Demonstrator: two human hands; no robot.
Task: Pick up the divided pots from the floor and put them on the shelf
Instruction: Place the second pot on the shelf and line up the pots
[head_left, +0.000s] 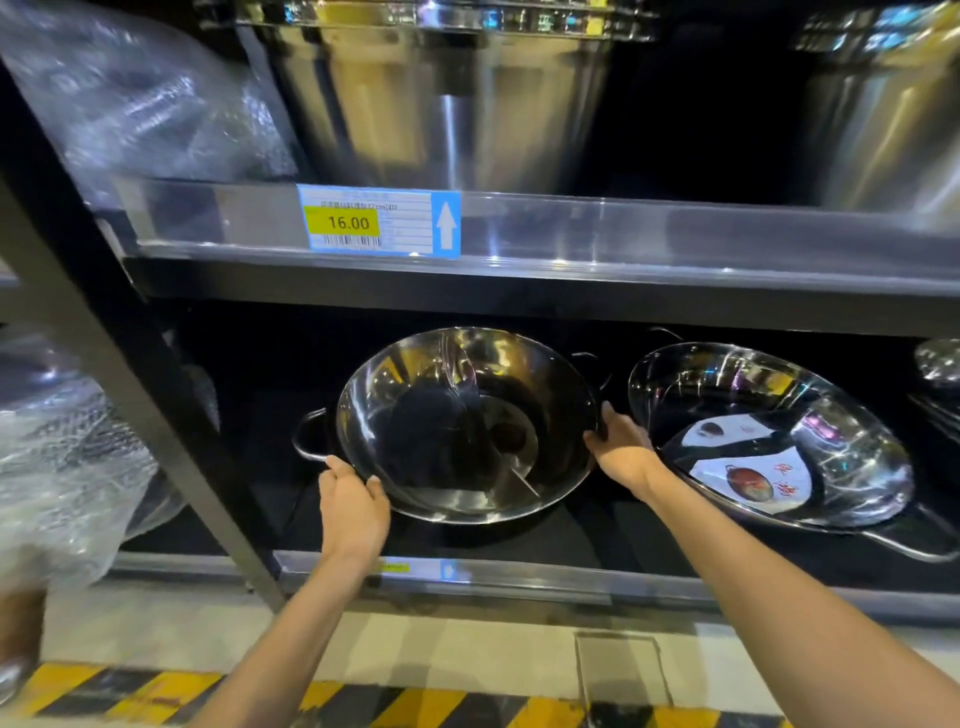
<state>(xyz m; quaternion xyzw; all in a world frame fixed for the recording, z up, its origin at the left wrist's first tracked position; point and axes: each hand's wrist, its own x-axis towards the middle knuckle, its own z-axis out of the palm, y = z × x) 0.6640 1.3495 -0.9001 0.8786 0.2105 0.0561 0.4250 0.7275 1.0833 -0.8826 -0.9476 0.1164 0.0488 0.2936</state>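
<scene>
Both hands grip one divided pot (465, 423) by its rim: the left hand (353, 512) closes on the near-left rim with the thumb hooked over the edge, and the right hand (621, 447) clasps the right rim beside the side handle. Both forearms reach forward and up from the bottom of the head view, the left nearly straight, the right slanting in from the lower right.

This pot is tilted, its open mouth facing the camera, its lower edge resting on the lower shelf (519, 577) near the front edge. A curved partition runs through its bowl. A loop handle (309, 434) sticks out on its left side, toward the black upright post (156, 395) of the rack, with dark open shelf between them.

A second divided pot (769, 436) leans just to the right, also tilted, with printed paper labels inside; a narrow gap separates the two rims at the right hand.

On the upper shelf (623, 234) stand two large steel stockpots (441, 104), with a price tag (379, 222) reading 16.00 on the front rail. Plastic-wrapped goods (130, 93) sit at the left. Yellow-and-black hazard tape (415, 706) crosses the floor below.
</scene>
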